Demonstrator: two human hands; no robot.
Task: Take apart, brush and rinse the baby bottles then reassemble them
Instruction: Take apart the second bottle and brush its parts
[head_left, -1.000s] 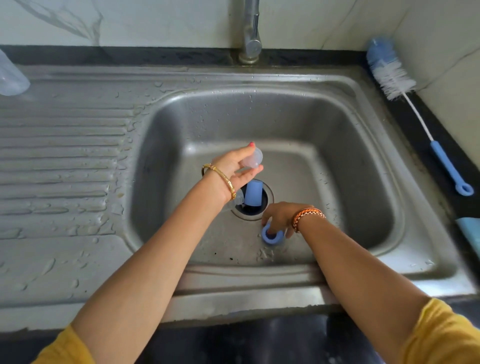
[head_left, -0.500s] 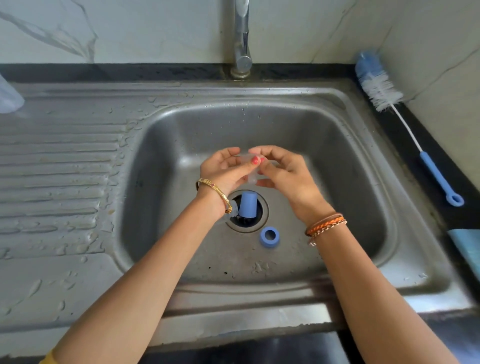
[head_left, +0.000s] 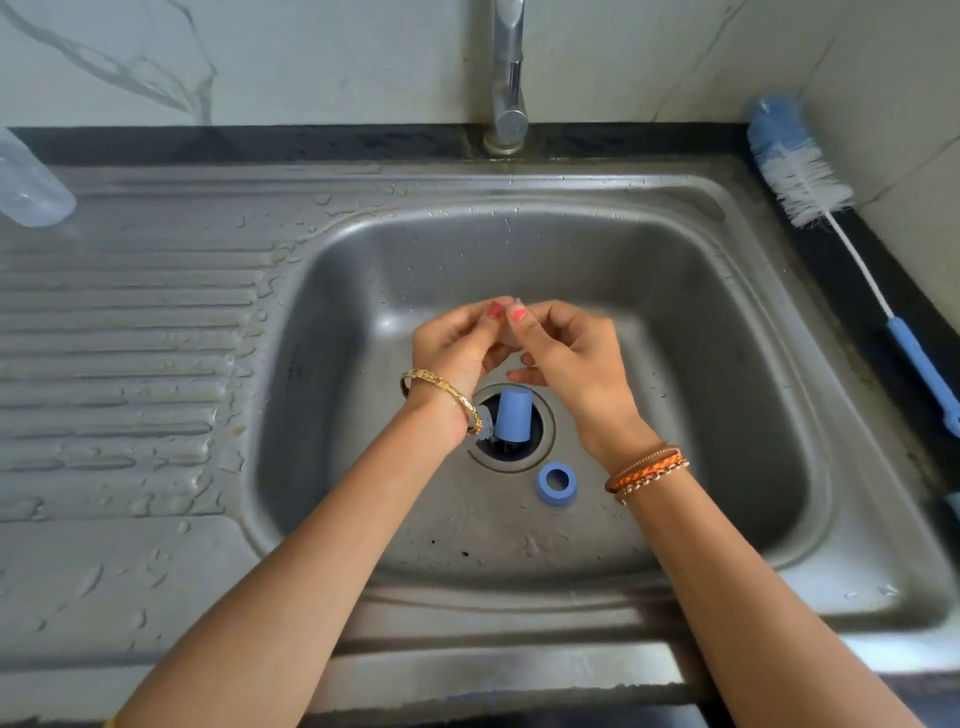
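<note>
Over the middle of the steel sink (head_left: 769, 467), my left hand (head_left: 460, 345) and my right hand (head_left: 566, 353) meet fingertip to fingertip. Between them they pinch a small clear teat (head_left: 508, 335), mostly hidden by the fingers. Below the hands a blue bottle cap (head_left: 511, 414) lies in the drain opening. A blue screw ring (head_left: 556, 483) lies flat on the sink floor just right of the drain. A clear bottle (head_left: 28, 182) lies on the drainboard at the far left, partly cut off by the frame.
A bottle brush (head_left: 810, 192) with white bristles and a blue handle lies on the dark counter along the right wall. The tap (head_left: 506, 78) stands behind the sink, no water running. The ribbed drainboard (head_left: 130, 364) on the left is wet.
My right hand let go of the blue ring on the sink floor and rose to join my left hand on the clear teat. Both hands now work it together.
</note>
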